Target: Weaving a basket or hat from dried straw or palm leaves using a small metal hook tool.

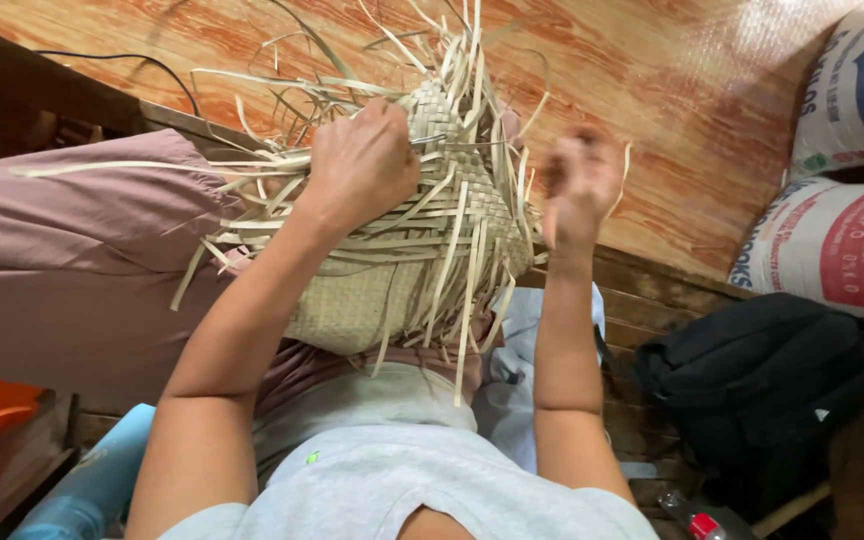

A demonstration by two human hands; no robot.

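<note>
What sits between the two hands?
In the head view, the woven basket and its loose strips fill the gap: the left hand presses on the weave, and the blurred right hand is raised just beside it.

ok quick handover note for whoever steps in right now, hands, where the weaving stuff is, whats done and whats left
Left hand: pressed on top of the half-woven basket, fingers closed over the strips.
Right hand: raised beside the basket, motion-blurred; it seems to pinch one thin strip, but the grip cannot be told for sure.
Basket rests on the lap, tilted.
Done: the lower body is tightly woven.
Left: many loose strips stick out at the top and sides, unwoven.
Nearby: black backpack, printed sacks.
</note>
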